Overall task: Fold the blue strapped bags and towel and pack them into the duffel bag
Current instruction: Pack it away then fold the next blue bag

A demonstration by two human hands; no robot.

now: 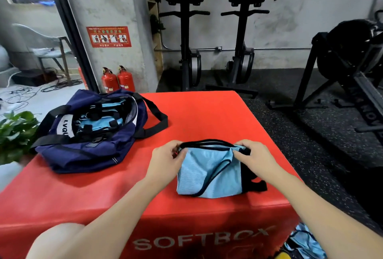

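A light blue strapped bag (209, 172) with black cords and a black side panel lies folded on the red soft box (87, 196), near its front right. My left hand (165, 159) pinches the bag's top left corner. My right hand (251, 155) grips the top right corner and the black strap there. The navy duffel bag (87, 155) sits open at the box's back left, with several folded light blue bags (99, 123) inside it. Its black shoulder strap (157, 117) trails to the right.
More light blue bags (304, 244) lie on the floor at the box's lower right. A green plant (14, 132) stands left of the box. Two red fire extinguishers (118, 80) and black gym machines (240, 30) line the back wall.
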